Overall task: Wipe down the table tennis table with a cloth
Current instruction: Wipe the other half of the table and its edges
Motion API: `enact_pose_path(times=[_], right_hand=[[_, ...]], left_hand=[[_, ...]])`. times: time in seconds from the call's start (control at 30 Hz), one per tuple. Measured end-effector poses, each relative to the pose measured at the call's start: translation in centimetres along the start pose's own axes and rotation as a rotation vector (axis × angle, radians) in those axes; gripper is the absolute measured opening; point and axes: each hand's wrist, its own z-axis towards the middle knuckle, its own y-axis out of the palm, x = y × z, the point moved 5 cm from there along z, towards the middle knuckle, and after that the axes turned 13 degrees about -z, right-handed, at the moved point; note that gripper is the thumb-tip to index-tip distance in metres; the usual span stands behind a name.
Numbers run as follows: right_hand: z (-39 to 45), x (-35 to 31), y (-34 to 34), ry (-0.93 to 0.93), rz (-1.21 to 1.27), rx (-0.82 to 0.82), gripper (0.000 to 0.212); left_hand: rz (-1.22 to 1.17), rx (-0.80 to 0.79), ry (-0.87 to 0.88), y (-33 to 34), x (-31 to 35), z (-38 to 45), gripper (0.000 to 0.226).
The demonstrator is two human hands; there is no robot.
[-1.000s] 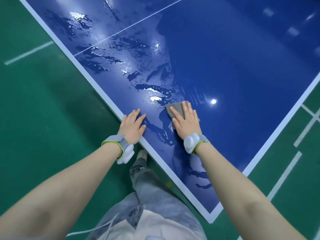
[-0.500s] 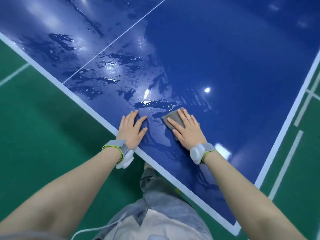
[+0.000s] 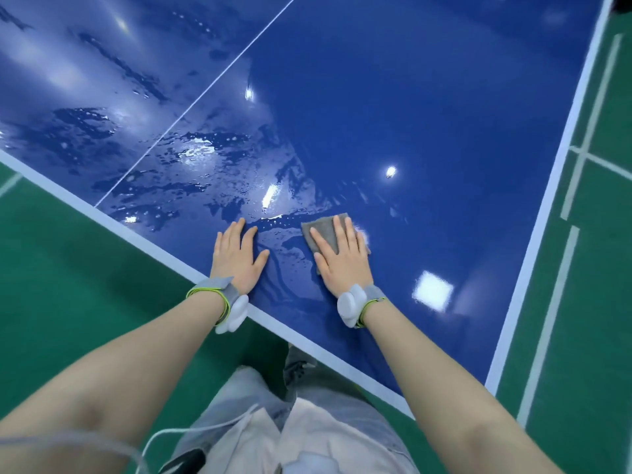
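A wet blue table stands on green floor; the flat right hand presses a grey cloth, the left hand rests flat, holding nothing.

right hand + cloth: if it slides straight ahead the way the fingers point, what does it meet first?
Nothing solid, as far as the view shows. The right hand, flat on the grey cloth, points up the glossy blue table tennis table. Ahead lies bare blue surface, perhaps the fringe of the wet streaks.
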Motion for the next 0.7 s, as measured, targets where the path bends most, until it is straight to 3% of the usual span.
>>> enact_pose_path(times=[0.07, 0.23, 0.37, 0.6, 0.7], right_hand=[[-0.2, 1.4, -0.2, -0.033, 0.0, 0.036, 0.056], [0.3, 6.3, -0.1, 0.368, 0.025, 0.013, 0.048], [1.0, 5.1, -0.1, 0.522, 0.042, -0.031, 0.05], [1.6, -1.0, -0.9, 0.196, 0.049, 0.039, 0.058], [1.5, 1.6, -0.4, 0.241, 0.066, 0.02, 0.066]], left_hand=[[0.002, -0.011, 0.022, 0.2, 0.1, 0.3, 0.056], [0.009, -0.019, 0.083, 0.0, -0.2, 0.9, 0.054], [0.012, -0.019, 0.156, -0.3, -0.6, 1.2, 0.052], [0.029, -0.054, 0.282, -1.3, -1.7, 3.5, 0.051], [0.047, -0.072, 0.299, -1.9, -2.5, 4.4, 0.051]])
